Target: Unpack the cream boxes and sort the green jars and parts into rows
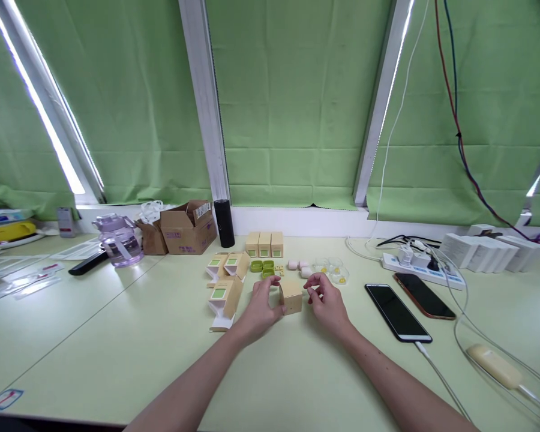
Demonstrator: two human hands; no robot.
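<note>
The left hand (pixel 258 311) is holding a small tan cardboard box (pixel 291 297) by its left side, thumb and forefinger parted around it. The right hand (pixel 328 305) is hovering just beside the box's right side, fingers bent; whether they are pinching anything, I cannot tell. Beyond the fingers, lime-green open-topped square cases (pixel 268 265) are lying on the pale bench (pixel 274 384). Too hard a squeeze would be risking creased card; a forward nudge, scattered cases.

The left hand (pixel 261 306) is bare, and beyond its wrist (pixel 237 333) the left forearm (pixel 198 375) is bare too, widening away from the hand. The right hand (pixel 328 303) is equally bare, joined behind to an uncovered, lightly speckled right forearm (pixel 382 369).
</note>
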